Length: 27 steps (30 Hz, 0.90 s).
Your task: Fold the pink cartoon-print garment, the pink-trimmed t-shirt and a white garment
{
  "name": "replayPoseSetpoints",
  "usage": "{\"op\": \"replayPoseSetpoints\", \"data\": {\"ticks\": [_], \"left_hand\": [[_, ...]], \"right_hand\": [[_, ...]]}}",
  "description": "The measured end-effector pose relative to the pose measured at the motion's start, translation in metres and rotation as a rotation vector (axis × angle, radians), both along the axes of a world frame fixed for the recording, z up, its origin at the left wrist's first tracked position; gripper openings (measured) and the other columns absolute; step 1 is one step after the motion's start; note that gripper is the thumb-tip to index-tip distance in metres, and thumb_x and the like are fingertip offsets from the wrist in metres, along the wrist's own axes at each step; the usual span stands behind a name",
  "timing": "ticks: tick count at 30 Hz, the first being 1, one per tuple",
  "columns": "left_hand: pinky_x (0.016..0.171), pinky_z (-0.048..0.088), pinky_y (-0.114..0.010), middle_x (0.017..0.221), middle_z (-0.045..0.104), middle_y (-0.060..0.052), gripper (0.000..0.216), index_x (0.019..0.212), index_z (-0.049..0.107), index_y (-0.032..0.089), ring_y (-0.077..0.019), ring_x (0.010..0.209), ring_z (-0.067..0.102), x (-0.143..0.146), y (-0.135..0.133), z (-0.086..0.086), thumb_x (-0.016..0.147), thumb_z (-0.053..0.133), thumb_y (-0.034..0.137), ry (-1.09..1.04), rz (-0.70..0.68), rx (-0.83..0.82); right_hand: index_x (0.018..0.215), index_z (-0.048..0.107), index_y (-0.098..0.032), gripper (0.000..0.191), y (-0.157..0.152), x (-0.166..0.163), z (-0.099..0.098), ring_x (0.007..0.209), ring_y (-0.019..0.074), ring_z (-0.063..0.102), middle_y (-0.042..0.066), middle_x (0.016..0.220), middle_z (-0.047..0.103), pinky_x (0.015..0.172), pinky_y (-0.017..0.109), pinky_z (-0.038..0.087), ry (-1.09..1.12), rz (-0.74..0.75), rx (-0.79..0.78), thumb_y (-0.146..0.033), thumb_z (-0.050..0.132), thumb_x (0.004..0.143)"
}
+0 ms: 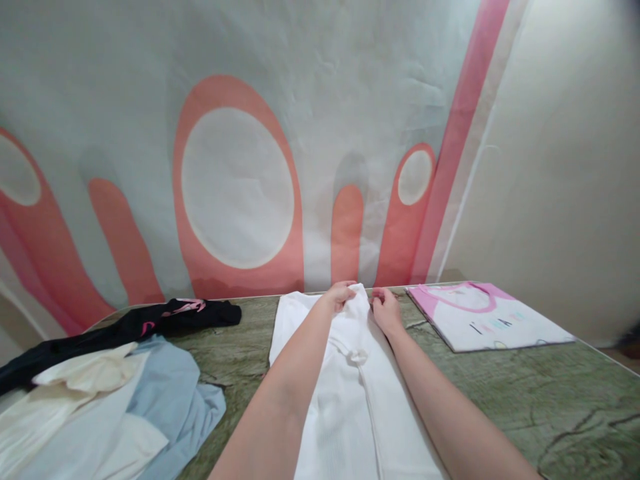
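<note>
A white garment (337, 407) lies lengthwise on the table in front of me, folded into a long shape. A small gathered knot and a thin cord or seam run along its middle. At its far end my left hand (343, 295) is closed, pinching the raised cloth between thumb and fingers. Close by on the right, my right hand (387, 309) has its fingers curled in at the garment's right edge, with the fingertips against the cloth. My forearms cover parts of both long sides of the garment.
On the left lie a black garment with pink print (165, 320) and a loose heap of cream and light blue clothes (170, 380). A folded pink and white T-shirt (480, 317) lies at the right. The wood-patterned table (565, 400) ends at a printed backdrop (320, 133).
</note>
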<state>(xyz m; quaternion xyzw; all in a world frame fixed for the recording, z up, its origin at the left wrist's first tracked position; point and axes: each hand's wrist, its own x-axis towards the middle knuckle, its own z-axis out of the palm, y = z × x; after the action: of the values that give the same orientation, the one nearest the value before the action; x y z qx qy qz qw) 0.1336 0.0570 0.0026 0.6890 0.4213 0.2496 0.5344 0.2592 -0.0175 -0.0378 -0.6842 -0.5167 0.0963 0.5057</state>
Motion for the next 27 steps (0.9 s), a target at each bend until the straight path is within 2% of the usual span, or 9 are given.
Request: {"op": "replayPoseSetpoints", "data": {"ticks": [3, 7, 12, 15, 17, 20, 23, 27], "left_hand": [[0.07, 0.051, -0.03, 0.098, 0.063, -0.011, 0.047, 0.118, 0.049, 0.011, -0.0188, 0.081, 0.063, 0.0, -0.002, 0.0, 0.072, 0.057, 0.005, 0.072, 0.049, 0.137], [0.093, 0.04, -0.03, 0.121, 0.052, -0.011, 0.044, 0.12, 0.048, 0.016, -0.018, 0.11, 0.05, -0.003, -0.008, 0.004, 0.077, 0.051, 0.007, 0.194, 0.117, 0.403], [0.103, 0.027, -0.037, 0.126, 0.047, -0.011, 0.033, 0.117, 0.049, 0.017, -0.0209, 0.121, 0.039, -0.014, -0.033, 0.01, 0.084, 0.043, 0.015, 0.426, 0.088, 0.615], [0.106, 0.018, -0.043, 0.133, 0.041, -0.014, 0.034, 0.117, 0.05, 0.014, -0.0256, 0.127, 0.03, -0.024, -0.064, 0.006, 0.084, 0.045, 0.02, 0.562, 0.013, 0.673], [0.106, 0.013, -0.047, 0.138, 0.035, -0.016, 0.041, 0.122, 0.047, 0.013, -0.0276, 0.13, 0.024, -0.032, -0.088, 0.0, 0.085, 0.046, 0.031, 0.638, -0.041, 0.691], [0.107, 0.009, -0.048, 0.144, 0.024, -0.016, 0.063, 0.134, 0.034, 0.011, -0.0283, 0.134, 0.015, -0.043, -0.116, -0.008, 0.088, 0.029, 0.053, 0.806, -0.137, 0.734], [0.107, 0.007, -0.05, 0.147, 0.014, -0.014, 0.075, 0.139, 0.025, 0.009, -0.0313, 0.134, 0.008, -0.05, -0.127, -0.01, 0.086, 0.017, 0.061, 0.863, -0.142, 0.75], [0.106, 0.007, -0.052, 0.147, 0.012, -0.013, 0.079, 0.14, 0.023, 0.011, -0.0354, 0.134, 0.006, -0.051, -0.13, -0.007, 0.083, 0.017, 0.065, 0.878, -0.143, 0.713]], "right_hand": [[0.11, 0.053, -0.012, 0.043, 0.001, 0.002, -0.002, 0.08, 0.0181, 0.063, 0.012, 0.1, 0.065, 0.077, 0.031, 0.048, -0.003, -0.004, -0.011, -0.013, 0.031, 0.073], [0.108, 0.055, -0.012, 0.044, 0.004, 0.003, -0.006, 0.083, 0.0166, 0.063, 0.011, 0.101, 0.065, 0.079, 0.03, 0.048, -0.048, -0.005, -0.029, -0.01, 0.03, 0.072], [0.112, 0.055, -0.012, 0.046, 0.003, 0.006, -0.005, 0.094, 0.0176, 0.061, 0.011, 0.105, 0.065, 0.085, 0.031, 0.046, -0.175, 0.017, -0.069, -0.008, 0.029, 0.073], [0.122, 0.049, -0.011, 0.05, 0.003, 0.002, 0.001, 0.11, 0.018, 0.053, 0.012, 0.119, 0.058, 0.095, 0.033, 0.039, -0.295, 0.076, -0.095, -0.009, 0.028, 0.076], [0.129, 0.042, -0.011, 0.052, 0.005, -0.005, 0.007, 0.123, 0.0157, 0.04, 0.01, 0.134, 0.046, 0.102, 0.031, 0.031, -0.39, 0.158, -0.118, -0.011, 0.028, 0.079], [0.134, 0.037, -0.014, 0.05, 0.008, -0.016, 0.012, 0.131, 0.0138, 0.025, 0.006, 0.144, 0.031, 0.107, 0.03, 0.02, -0.526, 0.315, -0.201, -0.021, 0.031, 0.085], [0.136, 0.034, -0.017, 0.054, 0.011, -0.019, 0.013, 0.133, 0.019, 0.021, 0.007, 0.146, 0.026, 0.108, 0.039, 0.016, -0.617, 0.407, -0.337, -0.041, 0.031, 0.088], [0.141, 0.022, -0.019, 0.065, 0.013, -0.013, 0.011, 0.135, 0.0229, 0.013, 0.007, 0.149, 0.015, 0.106, 0.049, 0.011, -0.685, 0.417, -0.47, -0.056, 0.021, 0.087]]}}
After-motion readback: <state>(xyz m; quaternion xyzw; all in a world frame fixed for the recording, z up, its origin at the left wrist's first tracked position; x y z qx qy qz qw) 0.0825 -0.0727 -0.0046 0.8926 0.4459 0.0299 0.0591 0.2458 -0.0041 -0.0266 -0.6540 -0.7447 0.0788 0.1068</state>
